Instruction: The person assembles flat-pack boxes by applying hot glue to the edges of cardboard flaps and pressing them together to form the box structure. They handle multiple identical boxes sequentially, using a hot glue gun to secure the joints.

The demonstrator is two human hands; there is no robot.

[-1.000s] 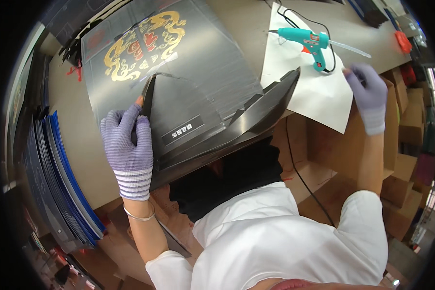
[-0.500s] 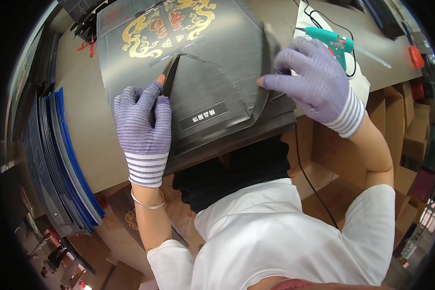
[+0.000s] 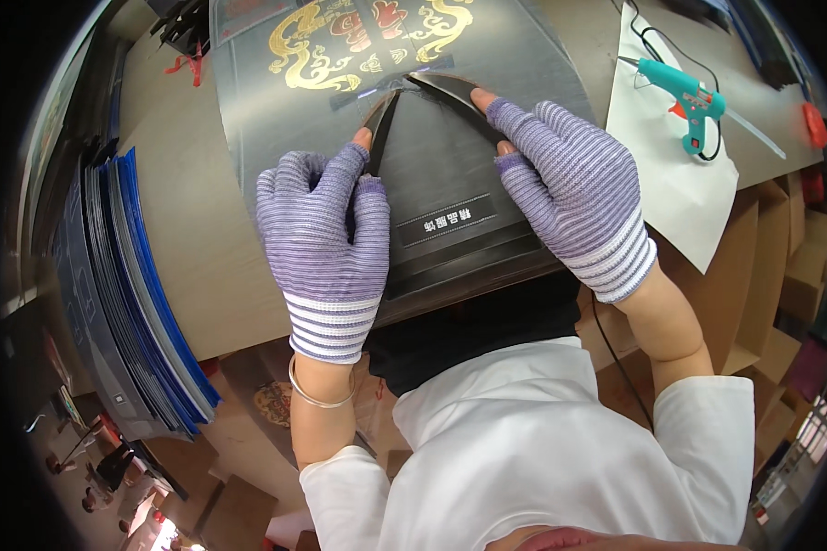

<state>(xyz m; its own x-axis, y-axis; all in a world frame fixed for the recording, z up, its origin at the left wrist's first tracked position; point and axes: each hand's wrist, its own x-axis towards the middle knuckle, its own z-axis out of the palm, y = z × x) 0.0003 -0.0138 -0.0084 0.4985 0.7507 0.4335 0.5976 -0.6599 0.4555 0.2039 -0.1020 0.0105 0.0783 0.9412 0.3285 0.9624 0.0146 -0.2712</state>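
Observation:
A glossy dark grey printed cover lies on the table in front of me, with a gold and red ornament at its far part and a small dark label near its front edge. Two folded flaps stand up from it, meeting in a peak below the ornament. My left hand, in a purple and white striped knit glove with bare thumb and index tips, pinches the left flap. My right hand, gloved alike, is closed on the right flap between thumb and index finger.
A teal glue gun with a black cord rests on white paper at the right. Folded dark and blue sheets stand in a row along the table's left edge. Cardboard boxes sit below on the right.
My right hand has moved left and inward from the cover's right edge and now holds the right flap. The left hand keeps its pinch. The whole view has shifted slightly.

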